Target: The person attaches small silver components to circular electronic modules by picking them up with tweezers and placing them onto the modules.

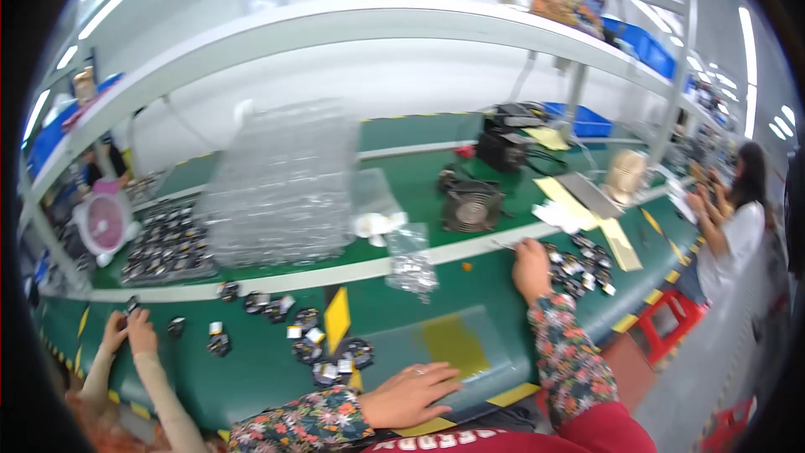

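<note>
Green bench (251, 373), seen in the head view: little parts are set out on it, maybe so that they can be reached with ease.
Black parts: some are bunched in a right pile (583, 264), just beside the right hand (531, 270); more are grouped in a left pile (308, 348).
Clear sheet (457, 344): it is laid flat between the piles, perhaps as a smooth spot.
Left hand: (411, 394) palm down, fingers loosely spread by the sheet's near edge; nothing is seen gripped.
Right hand: fingers are bent; whether anything is gripped cannot be told.
</note>
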`<state>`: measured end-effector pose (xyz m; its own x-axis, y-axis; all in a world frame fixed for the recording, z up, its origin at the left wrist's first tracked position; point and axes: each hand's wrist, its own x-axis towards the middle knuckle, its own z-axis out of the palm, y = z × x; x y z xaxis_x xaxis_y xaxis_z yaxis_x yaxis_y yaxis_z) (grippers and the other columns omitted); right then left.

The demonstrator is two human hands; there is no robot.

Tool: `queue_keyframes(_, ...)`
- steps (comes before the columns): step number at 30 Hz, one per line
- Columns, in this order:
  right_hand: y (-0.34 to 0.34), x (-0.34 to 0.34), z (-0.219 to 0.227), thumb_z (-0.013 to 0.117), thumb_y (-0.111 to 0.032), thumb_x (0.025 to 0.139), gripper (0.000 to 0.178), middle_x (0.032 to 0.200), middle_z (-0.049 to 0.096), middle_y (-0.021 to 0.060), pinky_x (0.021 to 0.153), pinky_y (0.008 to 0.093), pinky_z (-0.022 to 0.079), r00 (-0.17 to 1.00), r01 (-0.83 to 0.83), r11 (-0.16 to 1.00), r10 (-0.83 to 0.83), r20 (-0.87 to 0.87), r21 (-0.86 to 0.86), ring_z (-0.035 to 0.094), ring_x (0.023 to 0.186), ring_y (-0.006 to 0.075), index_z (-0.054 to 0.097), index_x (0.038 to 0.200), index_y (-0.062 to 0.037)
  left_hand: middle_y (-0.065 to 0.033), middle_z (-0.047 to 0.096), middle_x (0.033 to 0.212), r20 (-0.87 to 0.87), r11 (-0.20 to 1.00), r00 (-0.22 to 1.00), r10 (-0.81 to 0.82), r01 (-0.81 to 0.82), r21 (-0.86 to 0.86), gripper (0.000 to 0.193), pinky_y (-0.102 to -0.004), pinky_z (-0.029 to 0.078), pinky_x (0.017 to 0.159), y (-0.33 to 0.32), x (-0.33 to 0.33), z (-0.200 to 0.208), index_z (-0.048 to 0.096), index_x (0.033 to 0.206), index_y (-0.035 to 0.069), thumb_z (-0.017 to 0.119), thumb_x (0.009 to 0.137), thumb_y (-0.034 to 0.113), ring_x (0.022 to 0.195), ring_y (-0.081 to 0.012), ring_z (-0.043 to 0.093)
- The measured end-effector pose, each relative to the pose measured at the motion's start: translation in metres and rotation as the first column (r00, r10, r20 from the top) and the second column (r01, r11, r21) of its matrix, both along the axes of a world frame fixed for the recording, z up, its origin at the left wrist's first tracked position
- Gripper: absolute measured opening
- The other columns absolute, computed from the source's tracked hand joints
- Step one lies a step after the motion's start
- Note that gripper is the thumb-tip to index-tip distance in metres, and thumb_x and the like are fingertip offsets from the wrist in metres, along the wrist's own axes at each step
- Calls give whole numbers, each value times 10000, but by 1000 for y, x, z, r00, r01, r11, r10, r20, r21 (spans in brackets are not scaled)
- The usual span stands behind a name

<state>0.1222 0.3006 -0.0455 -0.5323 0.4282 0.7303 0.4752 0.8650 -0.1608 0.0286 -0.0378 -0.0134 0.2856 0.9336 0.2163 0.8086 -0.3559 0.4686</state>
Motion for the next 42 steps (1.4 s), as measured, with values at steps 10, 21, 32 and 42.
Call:
queue_keyframes(10, 3, 9, 5, 511, 45, 696, 172, 902, 547, 164, 763, 403, 440, 987, -161, 986, 160, -15, -40, 530, 861, 352, 574, 849, -1, -233, 575, 1059, 594, 890, 690, -414, 172, 421, 144, -475, 447, 830, -25, 1, 172, 574, 703, 0, 642, 779, 102, 993, -404, 545)
queue_keyframes(21, -3, 1, 13, 531, 52, 700, 129, 862, 531, 154, 722, 403, 436, 977, -207, 973, 199, -78, -101, 526, 821, 349, 560, 823, 23, -199, 601, 919, 551, 783, 605, -575, 211, 585, 233, -356, 517, 678, -30, 2, 229, 474, 890, 28, 460, 918, 260, 829, -317, 562)
queue_keyframes(32, -1, 9, 14, 538, 64, 692, 130, 867, 534, 153, 720, 399, 439, 985, -169, 973, 161, -64, -157, 529, 817, 346, 559, 813, 22, -162, 585, 879, 638, 888, 725, -259, -80, 452, 255, -321, 489, 620, -126, -41, 252, 447, 969, 31, 484, 902, 275, 755, -271, 542)
queue_keyframes(42, -3, 2, 12, 534, 45, 719, 131, 884, 546, 160, 737, 386, 443, 983, -185, 973, 183, -25, -137, 538, 835, 352, 566, 843, 14, -129, 571, 843, 782, 912, 623, -27, -305, 274, 309, -288, 465, 568, -210, -108, 241, 422, 1042, 34, 506, 888, 289, 687, -230, 523)
